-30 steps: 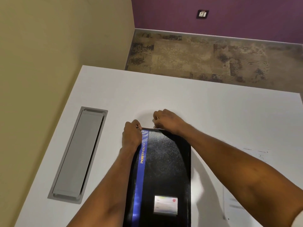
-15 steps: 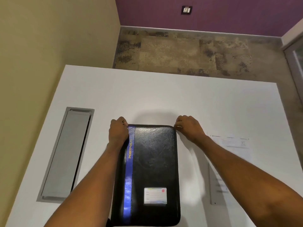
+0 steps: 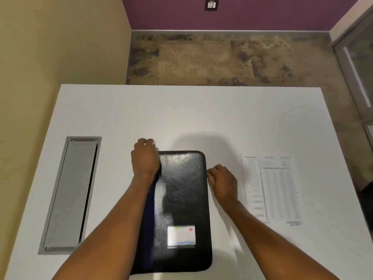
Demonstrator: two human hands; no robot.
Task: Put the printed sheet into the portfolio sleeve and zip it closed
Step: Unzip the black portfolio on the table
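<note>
My black portfolio [image 3: 181,199] lies flat near the white surface's [image 3: 181,114] near edge, my left hand [image 3: 145,158] curled on its far left corner, my right fingers [image 3: 212,173] pinched at its right edge, the printed sheet [image 3: 272,188] beside them, mottled floor [image 3: 212,57] and purple wall [image 3: 262,13] beyond.

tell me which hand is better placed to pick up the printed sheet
Right. The right hand sits between the portfolio and the printed sheet, while the left hand is on the portfolio's far side.

sheet [image 3: 272,188] print too blurred
</note>
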